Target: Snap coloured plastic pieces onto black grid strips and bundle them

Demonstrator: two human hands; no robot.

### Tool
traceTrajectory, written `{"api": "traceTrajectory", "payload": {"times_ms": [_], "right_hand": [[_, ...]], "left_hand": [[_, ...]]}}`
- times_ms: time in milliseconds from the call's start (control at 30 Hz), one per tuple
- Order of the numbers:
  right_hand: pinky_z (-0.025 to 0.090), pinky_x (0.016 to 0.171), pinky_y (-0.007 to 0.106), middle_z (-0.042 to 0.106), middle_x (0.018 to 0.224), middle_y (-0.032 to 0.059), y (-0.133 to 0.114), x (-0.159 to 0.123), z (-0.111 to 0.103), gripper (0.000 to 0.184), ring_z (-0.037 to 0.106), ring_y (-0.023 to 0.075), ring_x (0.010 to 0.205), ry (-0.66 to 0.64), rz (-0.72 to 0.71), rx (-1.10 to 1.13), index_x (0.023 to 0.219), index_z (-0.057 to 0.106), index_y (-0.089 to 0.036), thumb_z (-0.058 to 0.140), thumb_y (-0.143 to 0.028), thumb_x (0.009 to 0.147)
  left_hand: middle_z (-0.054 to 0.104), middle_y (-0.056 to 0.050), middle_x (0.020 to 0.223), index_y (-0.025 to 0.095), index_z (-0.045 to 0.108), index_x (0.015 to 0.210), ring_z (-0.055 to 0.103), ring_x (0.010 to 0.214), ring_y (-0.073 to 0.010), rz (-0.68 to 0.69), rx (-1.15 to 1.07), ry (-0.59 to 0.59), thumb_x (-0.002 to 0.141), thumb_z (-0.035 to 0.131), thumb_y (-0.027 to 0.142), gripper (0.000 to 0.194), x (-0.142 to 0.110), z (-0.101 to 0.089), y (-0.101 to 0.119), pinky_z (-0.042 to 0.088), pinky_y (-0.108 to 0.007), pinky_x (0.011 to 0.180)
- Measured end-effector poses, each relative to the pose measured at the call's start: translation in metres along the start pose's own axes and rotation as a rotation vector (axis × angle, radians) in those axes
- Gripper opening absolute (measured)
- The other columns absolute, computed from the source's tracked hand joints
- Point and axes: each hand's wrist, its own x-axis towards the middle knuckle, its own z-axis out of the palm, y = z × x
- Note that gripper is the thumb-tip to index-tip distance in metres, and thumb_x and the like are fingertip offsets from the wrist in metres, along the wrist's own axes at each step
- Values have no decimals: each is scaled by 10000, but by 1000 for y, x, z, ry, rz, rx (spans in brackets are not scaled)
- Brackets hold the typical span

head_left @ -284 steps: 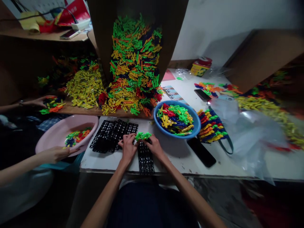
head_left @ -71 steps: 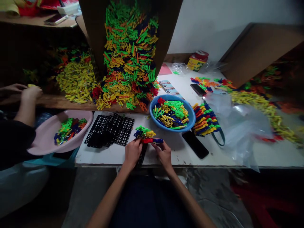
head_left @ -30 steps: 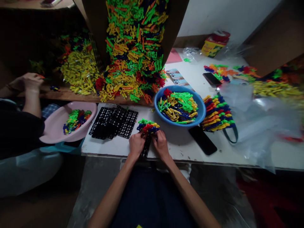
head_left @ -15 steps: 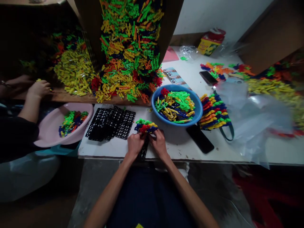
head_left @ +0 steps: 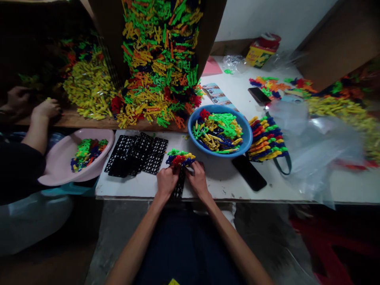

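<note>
While closed, both grips (head_left: 166,183) (head_left: 198,180) on plastic pieces (head_left: 180,158)

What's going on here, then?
A person at a white table holds a cluster of multicoloured plastic pieces with their left hand and right hand, above a black plastic grid strip. A blue bowl of similar pieces sits to their right. Further left, a co-worker's hand is beside a yellow pile of pieces.
</note>
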Motion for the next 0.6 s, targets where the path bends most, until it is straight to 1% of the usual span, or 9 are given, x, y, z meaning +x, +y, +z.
{"api": "traceTrajectory", "payload": {"times_ms": [133,267,367,467,600], "right_hand": [[469,857,388,654,983,90,-1,0,0,145,561,267,964,-2,-3,-6,1011,644,-202,568,-284,918],[463,863,387,657,981,85,-3,1,-1,143,559,263,956,10,-5,-7,1004,650,-207,580,-293,913],[459,869,382,654,973,82,-3,1,-1,146,560,260,960,8,-9,-7,999,652,-208,581,-305,917],[457,874,381,651,977,80,-1,2,-1,144,558,259,969,-10,-11,-11,988,651,-213,567,-312,925],[450,888,389,649,991,83,0,2,-1,149,555,264,985,-23,-8,-22,1001,648,-215,567,-315,926]], "left_hand": [[759,-110,836,184,755,951,676,751,-209,30,41,21,970,472,414,365,-1,2,-3,344,-276,642],[748,-98,775,194,752,976,660,695,-204,66,69,11,967,468,429,368,-3,3,-7,330,-276,619],[744,-94,759,199,743,1042,651,679,-196,43,76,35,971,463,423,366,-3,4,-7,329,-269,620],[746,-93,764,204,750,1031,644,672,-181,7,43,32,971,466,419,361,-3,3,-7,333,-258,628],[741,-66,742,223,757,1039,615,636,-150,-2,-44,12,970,483,374,320,-3,1,-6,328,-242,627]]}}
